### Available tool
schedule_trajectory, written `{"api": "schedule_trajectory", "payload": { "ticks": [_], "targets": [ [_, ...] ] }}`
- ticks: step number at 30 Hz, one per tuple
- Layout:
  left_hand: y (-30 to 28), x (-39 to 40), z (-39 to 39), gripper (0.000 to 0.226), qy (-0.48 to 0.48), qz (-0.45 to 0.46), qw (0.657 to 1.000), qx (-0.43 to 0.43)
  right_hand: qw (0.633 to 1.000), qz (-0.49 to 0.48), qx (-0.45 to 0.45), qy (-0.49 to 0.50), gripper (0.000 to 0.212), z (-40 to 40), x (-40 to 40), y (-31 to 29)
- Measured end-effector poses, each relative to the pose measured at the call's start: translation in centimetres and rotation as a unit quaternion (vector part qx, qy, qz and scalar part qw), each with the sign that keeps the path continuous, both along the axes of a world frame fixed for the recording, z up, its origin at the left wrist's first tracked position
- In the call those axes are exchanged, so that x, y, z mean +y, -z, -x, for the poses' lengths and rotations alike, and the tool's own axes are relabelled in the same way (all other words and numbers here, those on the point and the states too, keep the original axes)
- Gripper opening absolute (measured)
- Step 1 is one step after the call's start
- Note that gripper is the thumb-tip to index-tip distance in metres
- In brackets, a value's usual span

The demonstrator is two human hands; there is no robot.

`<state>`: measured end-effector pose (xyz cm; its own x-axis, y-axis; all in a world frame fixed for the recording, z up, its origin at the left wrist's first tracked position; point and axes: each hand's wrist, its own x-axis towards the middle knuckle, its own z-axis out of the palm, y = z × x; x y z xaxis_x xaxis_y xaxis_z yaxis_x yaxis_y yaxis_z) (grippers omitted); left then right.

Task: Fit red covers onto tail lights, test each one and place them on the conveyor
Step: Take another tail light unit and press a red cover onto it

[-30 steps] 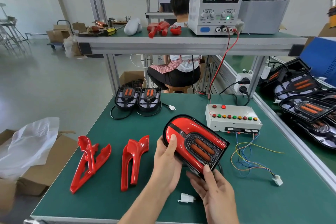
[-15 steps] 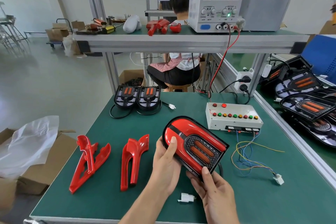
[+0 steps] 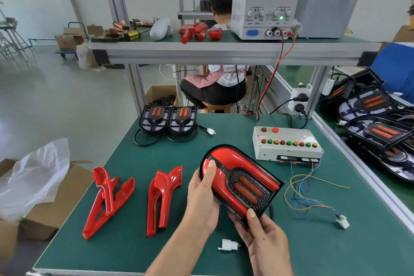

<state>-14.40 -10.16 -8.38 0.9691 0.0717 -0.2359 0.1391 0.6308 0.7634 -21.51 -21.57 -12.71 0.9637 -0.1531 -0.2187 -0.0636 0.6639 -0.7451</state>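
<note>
Both hands are gripping one tail light [image 3: 240,184] above the desk [image 3: 336,253]: the left hand [image 3: 202,199] is thumbing its red cover [image 3: 224,159] down, the right hand [image 3: 264,237] is bracing the near corner, probably seating it. Spare covers [image 3: 164,197] are lying left of the left hand.

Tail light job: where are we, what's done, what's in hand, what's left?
Done: a red cover sits on the black-framed tail light held above the green table. In hand: the left hand and right hand grip it, thumbs pressing the cover. Left: its test; the grey button box isn't being touched. Two loose red covers and two uncovered black tail lights remain.
</note>
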Motion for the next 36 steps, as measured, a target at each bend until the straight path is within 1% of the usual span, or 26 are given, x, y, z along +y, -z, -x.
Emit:
{"api": "schedule_trajectory", "payload": {
  "ticks": [3,8,13,16,20,22,23,27,29,31,32,34,36],
  "targets": [
    [0.0,0.3,-0.1,0.053,0.006,-0.019,1.000,-0.014,1.000,-0.005,-0.003,-0.006,0.038,0.0,-0.1,0.0],
    [0.5,0.4,-0.2,0.069,-0.005,-0.087,0.995,-0.053,0.999,0.017,0.000,-0.029,0.041,0.2,-0.2,0.3],
    [0.8,0.1,-0.5,0.058,-0.026,-0.141,0.985,-0.096,0.999,0.018,0.001,-0.043,0.040,0.3,-0.3,0.3],
    [0.7,-0.3,-0.6,0.056,-0.019,-0.154,0.982,-0.104,0.999,0.004,0.001,-0.036,0.039,0.2,-0.5,0.3],
    [0.7,-0.2,-0.6,0.051,0.006,-0.143,0.986,-0.090,1.000,-0.001,0.003,-0.030,0.039,0.1,-0.6,0.2],
    [0.7,-0.2,-0.4,0.050,0.019,-0.119,0.990,-0.071,1.000,0.004,0.005,-0.029,0.037,0.1,-0.5,0.2],
    [0.6,-0.2,-0.3,0.053,0.027,-0.101,0.993,-0.058,1.000,0.007,0.005,-0.028,0.035,0.1,-0.4,0.2],
    [0.0,-0.7,-0.2,0.079,0.063,-0.032,0.997,0.009,1.000,0.011,0.011,-0.020,0.027,0.1,-0.3,0.2],
    [-0.3,-1.0,-0.5,0.081,0.046,-0.019,0.998,0.031,1.000,0.012,0.012,-0.021,0.025,0.1,-0.2,0.2],
    [-0.5,-1.2,-0.7,0.077,0.026,-0.009,0.998,0.054,1.000,0.012,0.010,-0.020,0.025,0.1,-0.2,0.2],
    [-0.5,-1.2,-0.9,0.072,0.022,-0.003,0.998,0.065,1.000,0.011,0.009,-0.019,0.027,0.1,-0.2,0.2],
    [-0.4,-1.0,-1.2,0.058,0.021,0.005,0.996,0.081,1.000,0.009,0.006,-0.018,0.033,0.1,-0.2,0.2],
    [-0.1,-0.8,-1.5,0.050,0.016,0.005,0.996,0.088,1.000,0.012,0.001,-0.022,0.040,0.1,-0.3,0.2]
  ]
}}
